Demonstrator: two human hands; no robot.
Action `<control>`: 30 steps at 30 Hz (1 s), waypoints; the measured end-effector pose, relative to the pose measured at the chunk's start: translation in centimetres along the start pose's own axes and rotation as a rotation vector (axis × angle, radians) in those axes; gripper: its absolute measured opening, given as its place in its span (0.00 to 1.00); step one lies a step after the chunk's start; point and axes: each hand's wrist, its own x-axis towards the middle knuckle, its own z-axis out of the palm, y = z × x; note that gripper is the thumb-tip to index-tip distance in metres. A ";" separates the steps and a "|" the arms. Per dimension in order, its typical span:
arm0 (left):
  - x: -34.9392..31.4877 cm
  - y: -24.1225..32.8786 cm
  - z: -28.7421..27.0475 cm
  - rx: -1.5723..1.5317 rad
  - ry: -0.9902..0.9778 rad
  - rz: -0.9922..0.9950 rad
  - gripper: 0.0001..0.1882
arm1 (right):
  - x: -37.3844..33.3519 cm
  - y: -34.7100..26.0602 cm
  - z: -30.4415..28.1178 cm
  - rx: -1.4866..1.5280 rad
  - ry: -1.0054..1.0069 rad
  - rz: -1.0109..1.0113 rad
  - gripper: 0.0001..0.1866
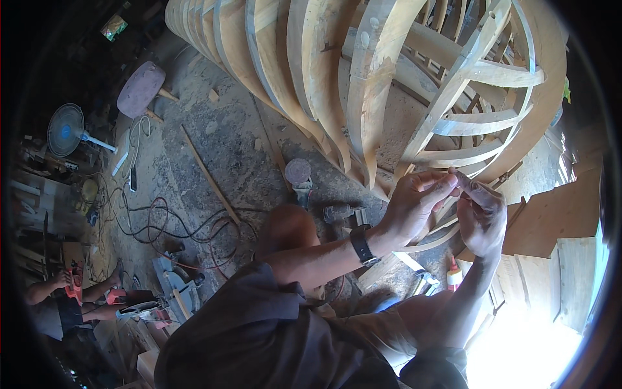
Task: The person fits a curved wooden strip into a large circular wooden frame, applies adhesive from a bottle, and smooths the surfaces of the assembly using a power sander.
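Observation:
My left hand (pixel 414 204), with a dark watch (pixel 364 245) on its wrist, is closed in a pinch. Its fingertips meet those of my right hand (pixel 483 217), which is also closed. Whatever lies between the fingertips is too small to make out. Both hands are raised in front of a wooden boat frame (pixel 376 84), near the lower ends of its curved ribs. Thin curved slats (pixel 476 123) cross an upright timber just beyond my fingers.
An angle grinder (pixel 299 174) with a round pad lies on the dusty floor. Below my hands are a glue bottle (pixel 455 275) and a hammer-like tool (pixel 425 283). Cables (pixel 168 223), a stool (pixel 141 89) and a fan (pixel 66 129) stand left. Another person (pixel 48 314) works with a red power tool (pixel 75 282).

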 end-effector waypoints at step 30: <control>0.8 -0.5 -0.5 -0.640 -0.252 -0.278 0.06 | 0.9 -0.1 0.1 -0.088 0.013 -0.167 0.32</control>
